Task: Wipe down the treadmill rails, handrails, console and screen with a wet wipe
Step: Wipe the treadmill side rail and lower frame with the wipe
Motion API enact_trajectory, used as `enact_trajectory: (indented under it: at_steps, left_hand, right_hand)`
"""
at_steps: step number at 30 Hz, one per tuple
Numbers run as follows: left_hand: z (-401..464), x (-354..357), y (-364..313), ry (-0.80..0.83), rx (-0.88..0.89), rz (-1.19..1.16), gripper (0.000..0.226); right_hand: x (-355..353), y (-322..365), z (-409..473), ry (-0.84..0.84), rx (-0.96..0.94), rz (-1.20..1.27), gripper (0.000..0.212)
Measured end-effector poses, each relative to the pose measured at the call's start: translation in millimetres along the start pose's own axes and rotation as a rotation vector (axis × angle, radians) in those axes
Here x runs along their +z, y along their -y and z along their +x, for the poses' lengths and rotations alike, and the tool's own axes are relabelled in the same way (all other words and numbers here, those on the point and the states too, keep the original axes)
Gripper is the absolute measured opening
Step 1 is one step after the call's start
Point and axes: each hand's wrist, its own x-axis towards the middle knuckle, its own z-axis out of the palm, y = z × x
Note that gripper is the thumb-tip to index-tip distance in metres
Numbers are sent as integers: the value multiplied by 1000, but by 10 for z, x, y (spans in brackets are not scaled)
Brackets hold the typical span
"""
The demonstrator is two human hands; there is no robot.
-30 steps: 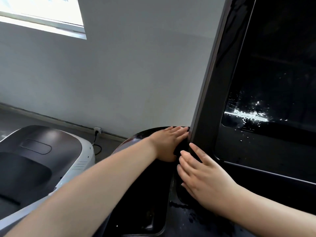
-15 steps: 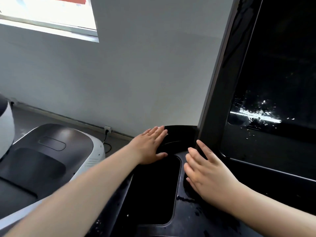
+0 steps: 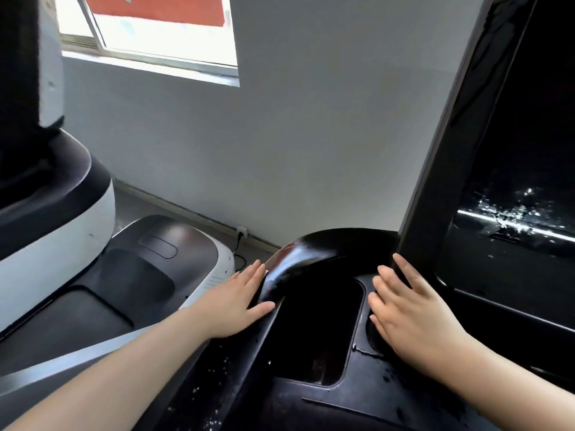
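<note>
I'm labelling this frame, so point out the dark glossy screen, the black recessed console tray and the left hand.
dark glossy screen (image 3: 522, 169), head view, upper glass.
black recessed console tray (image 3: 314, 331), head view, tray floor.
left hand (image 3: 236, 303), head view, back of hand.

A neighbouring white-and-black machine (image 3: 102, 293) is standing at the left, its dark recessed top panels showing, with its tall upright column (image 3: 28, 73) rising out of the upper left corner. A grey wall (image 3: 311, 135) is running behind it, carrying a bright window (image 3: 149, 32) at the top left with a red shape showing through the glass. Low on the wall, a white socket (image 3: 242, 230) is sitting just above the grey floor (image 3: 174, 209), with a dark cable (image 3: 238, 259) hanging down from it.
</note>
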Motion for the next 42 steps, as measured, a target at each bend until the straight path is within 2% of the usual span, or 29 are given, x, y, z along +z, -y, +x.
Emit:
enact_trajectory:
  at_steps: [2, 7, 13, 16, 20, 22, 27, 33, 40, 42]
  left_hand:
    - [215, -52, -82, -15, -16, -52, 73]
    - [776, -181, -324, -56, -7, -115, 70]
    - [752, -94, -468, -106, 105, 109, 77]
    - [454, -12, -241, -119, 130, 119, 81]
    - [171, 46, -78, -74, 73, 87, 104]
    - [257, 17, -134, -62, 84, 108, 106]
    - [766, -106, -564, -105, 176, 204, 80]
    - [1073, -155, -1059, -136, 322, 275, 74]
    - [1039, 10, -1225, -242, 469, 480, 60]
    - [1023, 152, -1270, -228, 510, 543, 58]
  right_hand:
    - [2, 2, 3, 1, 1, 2, 42]
    - [10, 31, 13, -27, 25, 33, 40]
    - [16, 17, -10, -34, 18, 27, 45]
    - [26, 14, -11, -33, 12, 37, 45]
    - [51, 34, -13, -1, 16, 26, 43]
    - [45, 40, -21, 15, 21, 31, 41]
    - [-66, 37, -28, -6, 7, 122, 41]
    - [-35, 117, -158, 96, -83, 90, 44]
    - [-99, 78, -316, 115, -38, 54, 50]
    - [-117, 51, -353, 106, -37, 66, 52]
